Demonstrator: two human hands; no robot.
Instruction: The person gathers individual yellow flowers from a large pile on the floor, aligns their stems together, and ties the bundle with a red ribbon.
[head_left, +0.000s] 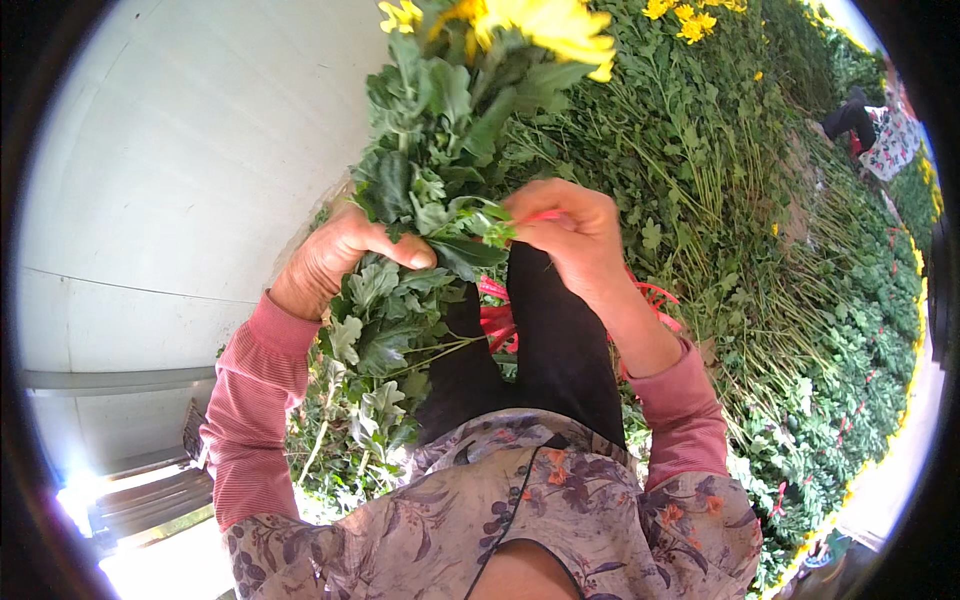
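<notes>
- Left hand (pixel 352 245): wrapped around the leafy middle of the bunch (pixel 400 190), thumb across the front, clamped on it.
- Right hand (pixel 572 235): fingers closed on a red strip (pixel 546 215), just beside the bunch's right side.
- Bunch: held upright in the view, in front of the person's body; yellow flowers (pixel 545 28) at its top, leaves and stems running down below the left hand.
- Black trousers (pixel 560 345): below the hands, under a floral top (pixel 430 530) with pink sleeves (pixel 262 410).
- Red openwork thing (pixel 497 325): partly hidden by the legs; I cannot tell whether it is a container or a heap of strips, nor its contents.
- Cut stems (pixel 690 190): a broad, leafy spread to the right.
- White wall (pixel 190 160): to the left.
- Another person (pixel 888 145): far upper right, well apart, in a patterned garment.
</notes>
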